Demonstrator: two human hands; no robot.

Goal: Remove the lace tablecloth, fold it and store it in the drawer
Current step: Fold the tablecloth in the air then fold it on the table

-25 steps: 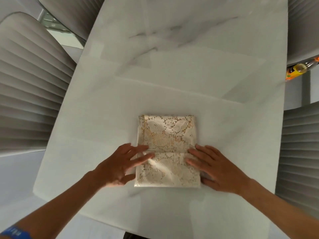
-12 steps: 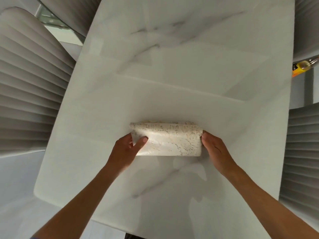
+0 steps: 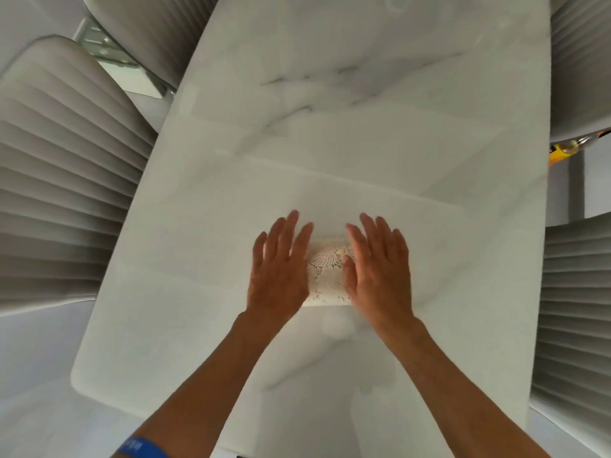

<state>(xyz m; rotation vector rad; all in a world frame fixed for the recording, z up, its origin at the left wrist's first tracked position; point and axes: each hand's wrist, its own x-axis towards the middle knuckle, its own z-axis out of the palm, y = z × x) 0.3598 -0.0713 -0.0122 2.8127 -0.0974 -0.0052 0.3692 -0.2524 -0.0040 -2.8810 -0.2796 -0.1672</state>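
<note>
While both hands press flat, the lace tablecloth (image 3: pixel 327 276) lies folded into a small bundle on the white marble counter (image 3: pixel 363 127). Left hand (image 3: pixel 281 269) covers the cloth's left side, right hand (image 3: pixel 377 269) its right side, only a middle strip showing between them. Neither grip is closed: fingers spread and straight, palms down on the cloth, nothing pinched. Ribbed grey chairs (image 3: pixel 66 180) flank the cloth on both sides of the counter.

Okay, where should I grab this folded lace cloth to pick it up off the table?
Grip the cloth by its two short ends, left hand from the left, right hand from the right. It lies flat as a small, thick packet, so pinching both ends likely keeps the folds closed.
</note>
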